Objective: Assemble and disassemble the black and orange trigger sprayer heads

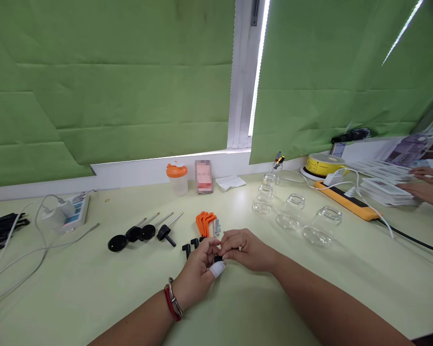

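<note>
My left hand (197,271), with white tape around the thumb, is closed on a small black plastic part (218,258). Most of that part is hidden by the fingers. My right hand (248,251) meets it there, its fingertips pinched together at the part's upper edge; whatever they grip is too small to make out. Just beyond my left hand lie black T-shaped pieces (186,249). Past them are several orange curved handles (204,223) beside a row of metal screws (217,227). Farther left are round black caps (117,243) and thin metal rods (165,218).
Several clear glass jars (323,225) stand to the right. Behind are an orange-lidded cup (178,180) and a tissue (231,182). A white power strip (80,211) with loose cables is left; an orange one (346,202) is right. Another person's hands (427,185) touch stacked white items (386,192).
</note>
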A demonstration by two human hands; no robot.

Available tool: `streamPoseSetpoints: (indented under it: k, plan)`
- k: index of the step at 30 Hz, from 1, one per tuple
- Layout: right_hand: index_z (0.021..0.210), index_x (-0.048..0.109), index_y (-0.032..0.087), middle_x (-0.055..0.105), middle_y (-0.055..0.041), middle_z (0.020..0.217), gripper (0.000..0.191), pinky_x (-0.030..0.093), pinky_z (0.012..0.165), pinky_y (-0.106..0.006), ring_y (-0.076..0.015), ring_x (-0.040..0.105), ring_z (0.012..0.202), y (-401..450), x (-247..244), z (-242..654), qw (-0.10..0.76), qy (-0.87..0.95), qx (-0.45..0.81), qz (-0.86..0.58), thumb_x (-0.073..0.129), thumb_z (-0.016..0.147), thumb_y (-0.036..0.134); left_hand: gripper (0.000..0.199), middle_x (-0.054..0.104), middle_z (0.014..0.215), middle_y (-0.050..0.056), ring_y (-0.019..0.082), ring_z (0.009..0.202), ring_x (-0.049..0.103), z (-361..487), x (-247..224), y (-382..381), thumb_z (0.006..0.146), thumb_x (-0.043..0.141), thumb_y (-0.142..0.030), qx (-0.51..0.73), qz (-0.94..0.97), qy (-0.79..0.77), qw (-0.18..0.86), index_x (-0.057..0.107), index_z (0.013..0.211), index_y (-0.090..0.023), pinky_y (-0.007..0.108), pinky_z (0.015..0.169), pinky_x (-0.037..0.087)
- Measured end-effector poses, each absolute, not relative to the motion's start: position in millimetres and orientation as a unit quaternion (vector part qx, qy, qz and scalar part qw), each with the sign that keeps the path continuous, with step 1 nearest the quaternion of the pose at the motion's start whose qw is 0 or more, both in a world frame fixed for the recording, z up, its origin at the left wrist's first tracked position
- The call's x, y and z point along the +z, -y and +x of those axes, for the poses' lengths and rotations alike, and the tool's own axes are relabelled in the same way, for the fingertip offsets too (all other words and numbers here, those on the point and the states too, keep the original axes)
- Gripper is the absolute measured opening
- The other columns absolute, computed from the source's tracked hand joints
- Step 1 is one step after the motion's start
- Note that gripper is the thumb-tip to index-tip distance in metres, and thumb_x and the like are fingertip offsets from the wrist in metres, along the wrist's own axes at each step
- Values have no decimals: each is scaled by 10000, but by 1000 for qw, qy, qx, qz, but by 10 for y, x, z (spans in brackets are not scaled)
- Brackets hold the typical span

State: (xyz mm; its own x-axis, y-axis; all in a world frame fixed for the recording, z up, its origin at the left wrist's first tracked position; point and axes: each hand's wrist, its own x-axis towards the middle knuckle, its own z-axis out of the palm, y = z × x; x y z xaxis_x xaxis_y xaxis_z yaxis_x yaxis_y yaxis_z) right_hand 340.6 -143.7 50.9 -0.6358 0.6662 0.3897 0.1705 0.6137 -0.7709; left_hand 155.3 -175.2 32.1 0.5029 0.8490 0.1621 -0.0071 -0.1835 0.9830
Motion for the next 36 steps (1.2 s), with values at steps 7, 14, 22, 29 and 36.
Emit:
streamPoseSetpoints:
  k: [7,14,22,29,36]
  plan:
    - [872,712,188,638,-48,842,146,475,697,-248,-124,592,741,1440,538,3403,339,825,372,-257,582,818,225,311,546,1022,42,138,896,525,1552,309,1736,812,535,-155,380,681,-326,534,414,1091,-218,292,793,418]
    - [864,668,189,632,-44,888,137,459,679,-266,-141,571,742,1203,540,3725,298,807,311,-404,595,781,270,284,545,978,42,137,852,525,1531,272,1731,817,511,-166,354,704,-360,500,412,1079,-215,280,741,427]
    - [820,661,195,593,-40,942,200,437,657,-252,-153,555,760,1021,357,3980,180,808,265,-495,685,649,297,182,570,872,32,113,693,478,1523,340,1734,804,514,-195,313,762,-384,417,531,985,-185,250,658,411]
    - [774,637,179,601,-18,780,102,403,559,-218,-116,526,641,1061,372,3908,189,798,290,-493,588,688,205,151,564,808,23,116,670,465,1516,375,1732,787,519,-202,281,789,-388,385,585,921,-178,248,645,407]
    - [757,618,162,596,-11,733,64,418,580,-230,-103,503,628,1239,546,3740,294,766,399,-409,570,715,167,142,568,825,25,125,688,480,1510,365,1720,793,514,-206,286,790,-380,387,581,916,-183,253,654,409]
